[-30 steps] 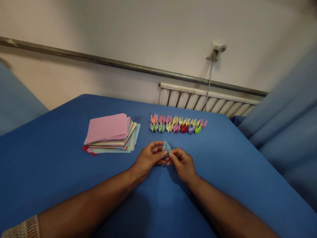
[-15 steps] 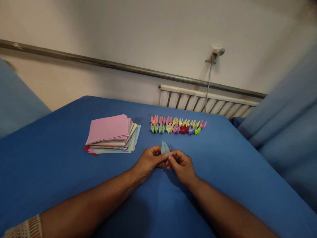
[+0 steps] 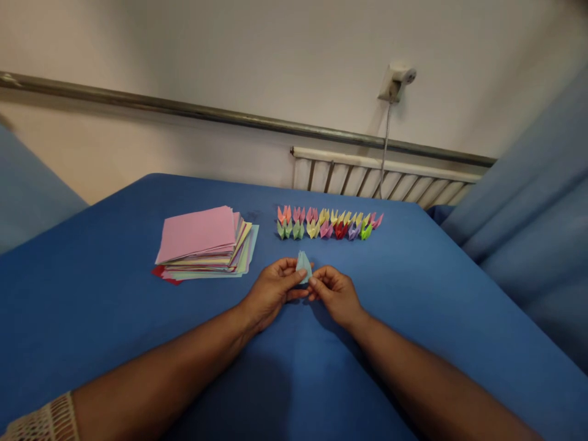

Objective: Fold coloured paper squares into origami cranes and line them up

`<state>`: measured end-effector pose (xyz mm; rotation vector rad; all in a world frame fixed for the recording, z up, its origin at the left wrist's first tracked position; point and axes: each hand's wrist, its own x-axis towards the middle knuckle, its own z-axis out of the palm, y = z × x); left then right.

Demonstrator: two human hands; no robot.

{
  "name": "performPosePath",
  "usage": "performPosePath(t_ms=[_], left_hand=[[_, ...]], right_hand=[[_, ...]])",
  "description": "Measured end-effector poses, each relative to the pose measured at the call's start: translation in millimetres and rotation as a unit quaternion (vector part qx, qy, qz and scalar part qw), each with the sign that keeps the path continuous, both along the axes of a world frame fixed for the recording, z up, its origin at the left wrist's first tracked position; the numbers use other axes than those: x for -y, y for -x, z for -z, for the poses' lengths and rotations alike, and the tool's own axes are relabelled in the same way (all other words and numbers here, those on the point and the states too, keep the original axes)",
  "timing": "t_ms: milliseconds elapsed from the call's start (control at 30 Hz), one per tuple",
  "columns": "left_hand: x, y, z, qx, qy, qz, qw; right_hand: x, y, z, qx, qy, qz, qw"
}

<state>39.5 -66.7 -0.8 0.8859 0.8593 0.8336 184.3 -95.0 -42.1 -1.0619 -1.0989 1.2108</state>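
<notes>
A small piece of folded light-blue paper (image 3: 302, 262) stands with its pointed end up, above the blue-covered table. My left hand (image 3: 272, 290) is closed on it, thumb across its front face and fingers behind. My right hand (image 3: 337, 297) is pinched at the paper's lower right corner, its fingertips close to those of the left. Part of the paper's back and base is hidden by the fingers. Beyond my hands stand two rows of small folded paper cranes (image 3: 326, 229) in pink, yellow, green, red and purple.
A stack of coloured paper sheets (image 3: 197, 236), pink on top, lies on the left of the table (image 3: 110, 294). Behind the table are a radiator (image 3: 349, 177), a metal pipe (image 3: 220, 116) and a wall socket (image 3: 392, 82) with a cord. A blue curtain (image 3: 533, 233) hangs at right.
The light-blue paper leans a little more to the left, and more of its lower right side shows. My right thumb has shifted to its lower corner. The whole view has moved slightly.
</notes>
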Motion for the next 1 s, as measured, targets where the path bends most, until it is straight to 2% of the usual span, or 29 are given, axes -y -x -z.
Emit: performPosePath(t_ms=[100, 233, 367, 600, 800, 1000], left_hand=[[1.0, -0.3, -2.2, 0.005, 0.009, 0.013, 1.0], [1.0, -0.5, -0.5, 0.026, 0.022, -0.021, 0.999], [0.9, -1.2, 0.0, 0.035, 0.025, -0.02, 0.999], [2.6, -2.5, 2.5, 0.013, 0.006, -0.041, 0.999], [1.9, -2.7, 4.3, -0.028, -0.03, -0.075, 0.996], [2.0, -4.0, 3.3, -0.042, -0.086, -0.081, 0.992]], right_hand=[[1.1, -0.9, -0.1, 0.024, -0.02, -0.009, 0.999], [2.3, -0.9, -0.3, 0.029, -0.026, 0.006, 0.999], [3.1, -0.2, -1.3, 0.032, -0.032, 0.021, 0.999], [-0.9, -1.4, -6.0, -0.04, -0.001, 0.027, 0.999], [-1.4, -4.3, -6.6, -0.043, 0.001, 0.021, 0.999], [-3.3, -8.0, -8.4, -0.064, 0.027, 0.021, 0.997]])
